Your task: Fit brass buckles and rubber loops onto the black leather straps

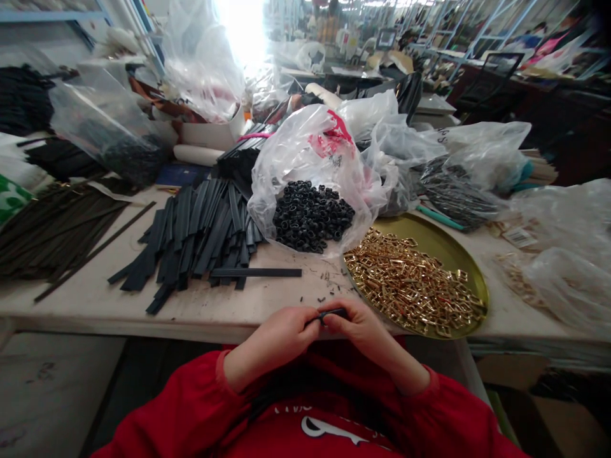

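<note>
red long-slv top (pixel 176 407) has snug cuffs (pixel 221 372) & wht print (pixel 337 433) on frt, hands (pixel 287 327) bare.

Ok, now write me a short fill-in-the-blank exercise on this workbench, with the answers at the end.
1. The metal pieces on the round tray are coloured ____.
2. From the wearer's view, the pile of short black strips lies to the ____ of the plastic bag with red print.
3. The left hand and right hand both hold a narrow item coloured ____.
4. The wearer's sleeves are ____.

Missing words: gold; left; black; red.
</note>
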The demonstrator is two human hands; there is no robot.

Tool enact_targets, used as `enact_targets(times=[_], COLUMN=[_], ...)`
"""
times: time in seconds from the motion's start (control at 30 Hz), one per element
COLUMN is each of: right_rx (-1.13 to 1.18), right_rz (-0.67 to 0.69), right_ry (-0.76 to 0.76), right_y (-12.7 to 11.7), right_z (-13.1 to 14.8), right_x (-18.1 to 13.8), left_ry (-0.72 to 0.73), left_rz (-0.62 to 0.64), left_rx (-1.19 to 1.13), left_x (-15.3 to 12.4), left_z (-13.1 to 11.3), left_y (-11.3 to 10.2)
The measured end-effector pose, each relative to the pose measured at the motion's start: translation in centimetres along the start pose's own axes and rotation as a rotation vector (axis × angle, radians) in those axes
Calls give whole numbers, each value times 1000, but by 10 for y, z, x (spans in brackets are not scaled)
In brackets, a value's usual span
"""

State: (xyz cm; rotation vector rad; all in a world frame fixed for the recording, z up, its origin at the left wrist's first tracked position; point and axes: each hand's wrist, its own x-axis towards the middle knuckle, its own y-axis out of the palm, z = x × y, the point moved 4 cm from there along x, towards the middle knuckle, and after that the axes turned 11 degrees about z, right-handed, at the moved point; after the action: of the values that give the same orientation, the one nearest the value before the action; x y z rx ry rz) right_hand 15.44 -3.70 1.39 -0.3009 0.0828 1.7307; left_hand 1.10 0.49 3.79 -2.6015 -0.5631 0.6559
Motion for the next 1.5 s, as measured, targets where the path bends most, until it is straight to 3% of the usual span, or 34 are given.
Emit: enact_targets(times=[0.2, 0.37, 0.4, 0.47, 0.53, 0.57, 0.6, 0.7, 0.73, 0.83, 1.0, 1.13, 1.27, 1.43, 1.5], right_rx=[-41, -529, -575, -500, -201, -19, 150, 452, 487, 511, 538, 531, 204, -643, -1006], right_rz=[-145, 196, 218, 153, -3, -86, -157, -260, -266, -284, -369, -238, -116, -373, -316], right_ry=[52, 22, 14, 21, 36, 34, 23, -19, -24, -22, -13, 13, -34, -18, 49], right_y=[-18, 11, 15, 15, 7, 5, 4, 13, 17, 19, 6, 23, 24, -51, -71], right_z=[-3, 8, 10, 9, 6, 4, 3, 3, 4, 4, -6, -10, -8, 5, 10], right_x=[-7, -14, -15, -15, -14, -13, -13, -13, -13, -14, -14, -9, -11, -15, -6], left_ry=[-165, -158, -135, -98, -75, -62, -48, 26, -2, -99, -186, -156, -79, -149, -163], left_rz=[81, 202, 166, -69, -375, -457, -455, -91, -41, -3, 179, 99, 26, -52, -50], left_rx=[172, 337, 327, 225, 48, -50, -152, -477, -566, -582, -542, -672, -679, -601, -595], left_x=[-15, -20, -19, -18, -20, -19, -17, -2, 1, -2, -17, -6, 12, 14, 14], left_z=[15, 14, 13, 11, 12, 13, 14, 13, 13, 12, 10, 12, 7, 6, 5], left_y=[-24, -25, -26, -37, -47, -46, -40, 2, 14, 30, 27, 24, 20, 8, 8])
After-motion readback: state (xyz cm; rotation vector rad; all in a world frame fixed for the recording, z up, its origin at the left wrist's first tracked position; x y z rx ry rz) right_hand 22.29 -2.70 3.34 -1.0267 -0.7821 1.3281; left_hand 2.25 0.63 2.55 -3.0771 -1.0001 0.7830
